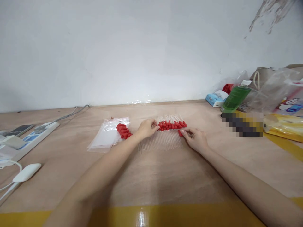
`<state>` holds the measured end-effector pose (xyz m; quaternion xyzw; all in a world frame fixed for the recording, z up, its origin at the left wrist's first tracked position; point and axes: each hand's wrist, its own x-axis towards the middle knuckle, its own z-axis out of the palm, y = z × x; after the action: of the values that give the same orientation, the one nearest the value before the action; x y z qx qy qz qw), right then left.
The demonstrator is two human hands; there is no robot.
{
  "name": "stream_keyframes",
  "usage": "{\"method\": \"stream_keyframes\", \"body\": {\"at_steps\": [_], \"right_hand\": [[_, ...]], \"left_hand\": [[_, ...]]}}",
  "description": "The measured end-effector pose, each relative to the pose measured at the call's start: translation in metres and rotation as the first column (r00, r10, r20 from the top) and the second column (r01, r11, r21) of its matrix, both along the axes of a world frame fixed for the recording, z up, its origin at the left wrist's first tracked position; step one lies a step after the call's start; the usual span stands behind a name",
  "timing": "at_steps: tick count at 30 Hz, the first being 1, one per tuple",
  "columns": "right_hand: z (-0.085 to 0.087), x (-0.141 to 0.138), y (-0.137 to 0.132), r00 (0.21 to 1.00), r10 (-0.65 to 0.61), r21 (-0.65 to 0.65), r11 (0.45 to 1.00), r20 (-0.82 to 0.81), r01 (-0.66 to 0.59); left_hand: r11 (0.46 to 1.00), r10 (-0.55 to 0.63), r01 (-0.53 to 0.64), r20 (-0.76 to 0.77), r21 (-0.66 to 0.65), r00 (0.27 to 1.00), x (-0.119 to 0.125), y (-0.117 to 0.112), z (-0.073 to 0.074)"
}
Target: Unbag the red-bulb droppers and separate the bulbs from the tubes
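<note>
A row of clear glass droppers (163,140) lies on the brown table, with red rubber bulbs (172,125) lined up across them. My left hand (147,128) rests at the row's left end, its fingertips pinched at the first red bulb. My right hand (196,138) sits at the right end, fingers pinched on a single red bulb (180,133). A small pile of loose red bulbs (123,130) lies to the left, beside a stack of clear plastic bags (107,138).
A white power strip (35,137) with plugs and cables, a phone (20,129) and a white charger (26,172) lie at the left. At the right stand a green bottle (235,97), a tissue pack (216,98), plastic bags and a yellow packet (282,127). A white wall backs the table.
</note>
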<state>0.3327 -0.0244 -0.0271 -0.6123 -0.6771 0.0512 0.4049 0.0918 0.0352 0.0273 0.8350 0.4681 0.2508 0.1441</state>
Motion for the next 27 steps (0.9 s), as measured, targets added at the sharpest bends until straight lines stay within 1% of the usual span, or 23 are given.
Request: {"method": "stream_keyframes", "body": {"at_steps": [3,5,8,11,14,17,20,22,24,26,27], "right_hand": [[0.001,0.0,0.0,1.0,-0.023,0.017,1.0,0.012,0.023],[0.002,-0.001,-0.001,1.0,-0.009,0.022,1.0,0.022,0.008],[0.004,-0.002,-0.001,0.999,0.019,0.015,1.0,0.032,-0.02],[0.005,-0.002,-0.002,0.999,0.028,0.012,1.0,0.029,-0.028],[0.005,-0.003,-0.002,0.999,0.025,0.013,1.0,0.021,-0.026],[0.004,-0.003,-0.002,1.0,0.008,0.002,1.0,0.02,-0.008],[0.003,-0.003,-0.001,0.999,-0.018,-0.001,1.0,0.034,0.018],[0.003,-0.002,-0.001,0.998,-0.042,0.025,0.999,0.036,0.041],[0.004,-0.002,-0.002,0.997,-0.073,0.115,0.991,0.022,0.07],[0.008,-0.005,-0.006,0.996,-0.085,0.268,0.96,0.019,0.077],[0.011,-0.008,-0.01,0.996,-0.073,0.344,0.938,0.042,0.054]], "left_hand": [[0.996,-0.054,0.054,0.002,-0.074,0.999,0.011,0.02,-0.003],[0.992,-0.077,0.077,0.002,-0.1,0.997,0.015,0.028,-0.004],[0.987,-0.096,0.095,0.0,-0.13,0.995,0.017,0.034,-0.003],[0.983,-0.1,0.101,0.013,-0.154,0.995,0.016,0.033,0.0],[0.987,-0.07,0.075,0.038,-0.145,0.997,0.015,0.03,0.001],[0.995,0.03,-0.02,0.091,-0.101,0.995,0.016,0.026,-0.001],[0.981,0.192,-0.188,0.185,-0.039,0.964,0.017,0.017,-0.002],[0.965,0.258,-0.263,0.246,-0.014,0.934,0.014,0.005,-0.004],[0.967,0.241,-0.256,0.309,0.008,0.92,0.006,-0.013,-0.008],[0.983,0.135,-0.172,0.382,0.063,0.914,-0.006,-0.035,-0.013],[0.987,0.082,-0.128,0.368,0.101,0.926,-0.013,-0.046,-0.016]]}}
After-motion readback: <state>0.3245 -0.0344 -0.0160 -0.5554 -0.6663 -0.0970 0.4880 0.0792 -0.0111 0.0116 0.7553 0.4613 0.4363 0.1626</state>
